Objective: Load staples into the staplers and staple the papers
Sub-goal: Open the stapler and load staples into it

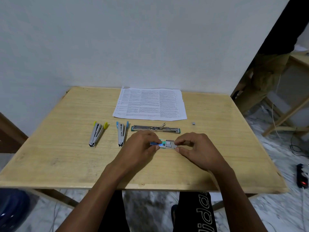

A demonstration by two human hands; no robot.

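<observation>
My left hand [140,146] pinches the small green and blue staple box [161,143] at the middle of the wooden table [66,156]. My right hand [194,148] pinches the grey tray of staples [170,144] that sticks out of the box's right end. Behind my hands a green stapler [155,128] lies opened out flat. To its left lie a blue stapler [121,133] and a yellow stapler [97,133], both swung open. A stack of printed papers [150,103] lies at the table's far edge.
A small loose block of staples [193,123] rests on the table to the right of the green stapler. A white wall stands just behind the table. A power strip [301,175] and cables lie on the floor at right, beside a wooden frame [284,114].
</observation>
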